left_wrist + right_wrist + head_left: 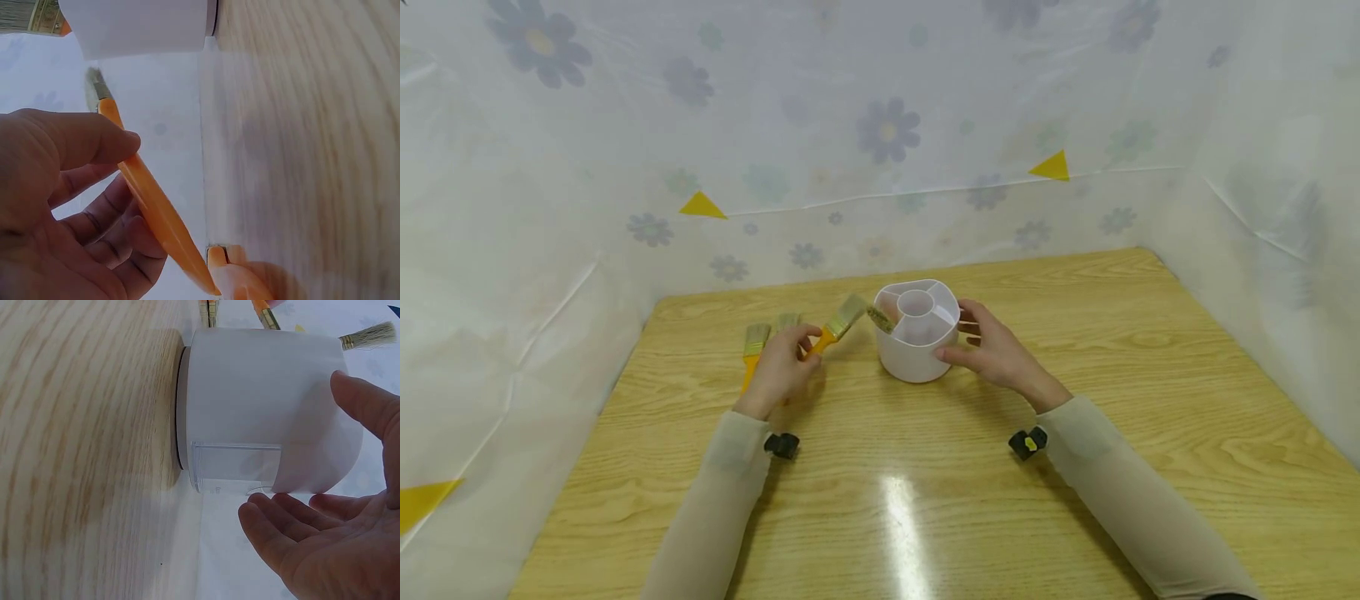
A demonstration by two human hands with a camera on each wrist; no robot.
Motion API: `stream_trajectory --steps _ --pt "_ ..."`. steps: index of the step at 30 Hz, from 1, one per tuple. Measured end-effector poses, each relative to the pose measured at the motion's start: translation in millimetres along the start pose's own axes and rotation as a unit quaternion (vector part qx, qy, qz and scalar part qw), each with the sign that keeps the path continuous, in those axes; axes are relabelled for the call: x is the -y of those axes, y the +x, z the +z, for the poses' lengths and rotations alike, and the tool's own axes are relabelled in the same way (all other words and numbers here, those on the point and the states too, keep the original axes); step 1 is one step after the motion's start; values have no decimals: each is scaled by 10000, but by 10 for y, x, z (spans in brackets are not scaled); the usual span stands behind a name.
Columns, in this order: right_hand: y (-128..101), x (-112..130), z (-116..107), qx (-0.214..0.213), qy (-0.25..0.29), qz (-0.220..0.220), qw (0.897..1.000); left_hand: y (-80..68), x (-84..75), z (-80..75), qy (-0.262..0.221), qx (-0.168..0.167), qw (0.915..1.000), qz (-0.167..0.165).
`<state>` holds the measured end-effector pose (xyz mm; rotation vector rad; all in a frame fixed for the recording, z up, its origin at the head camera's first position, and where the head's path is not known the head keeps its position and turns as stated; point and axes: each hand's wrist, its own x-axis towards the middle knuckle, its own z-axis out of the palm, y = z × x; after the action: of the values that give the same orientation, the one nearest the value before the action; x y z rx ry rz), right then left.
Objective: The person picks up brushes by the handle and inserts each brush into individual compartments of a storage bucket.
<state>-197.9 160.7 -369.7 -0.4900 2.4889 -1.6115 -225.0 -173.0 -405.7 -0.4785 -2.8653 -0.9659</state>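
My left hand (786,367) pinches a paintbrush (831,332) by its orange handle, thumb on one side and fingers on the other. The brush slants with its pale bristles up, close to the left of a white round desk organizer (917,358). This organizer has a central cup and several compartments around it. Another paintbrush (375,336) stands in its left compartment, bristles leaning out over the rim. My right hand (996,350) holds the organizer at its right side, thumb on the front wall near the rim and fingers curved round the far side.
Two more paintbrushes lie left of the organizer, one flat brush (756,340) and one (788,320) partly hidden behind my left hand. Floral sheeting (805,125) encloses the wooden table (850,500) at the back and sides. Yellow triangles (702,206) mark the sheeting.
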Motion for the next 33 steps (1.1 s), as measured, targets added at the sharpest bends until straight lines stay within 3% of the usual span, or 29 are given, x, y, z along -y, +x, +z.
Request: stream_trajectory --steps 8,33 --pt "90 -273 0 -104 -76 -25 9999 19 6 -1 -177 -190 9994 221" --pt "101 -258 -1 -90 -70 -56 9999 9 -71 -17 -627 -764 9943 405"
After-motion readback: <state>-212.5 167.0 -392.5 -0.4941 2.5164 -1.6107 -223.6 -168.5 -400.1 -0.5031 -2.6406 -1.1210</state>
